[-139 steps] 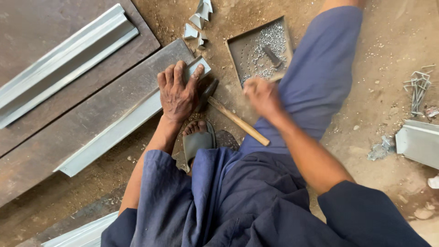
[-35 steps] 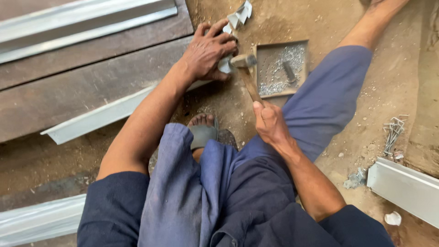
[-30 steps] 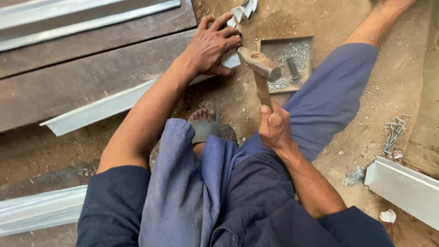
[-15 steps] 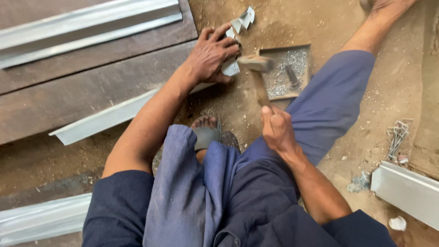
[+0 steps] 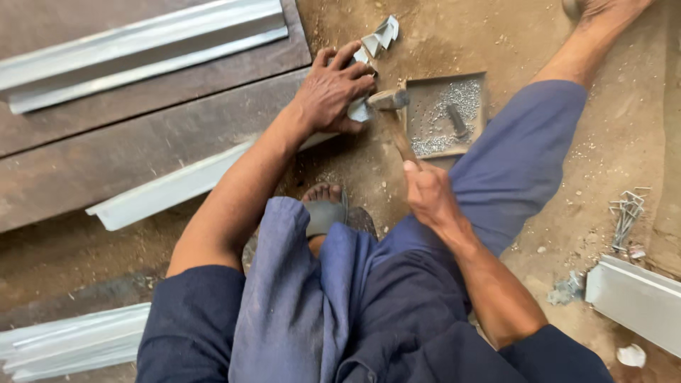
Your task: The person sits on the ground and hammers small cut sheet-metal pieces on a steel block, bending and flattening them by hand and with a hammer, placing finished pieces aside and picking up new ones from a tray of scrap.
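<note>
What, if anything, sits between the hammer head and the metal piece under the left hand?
Nothing visible. The hammer head meets the light metal piece beside the left hand fingertips. The right hand keeps its grip low on the handle.

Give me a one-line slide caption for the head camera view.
Seated on dirt, right hand brings a hammer onto a metal strip's end, pinned by the left hand.
</note>
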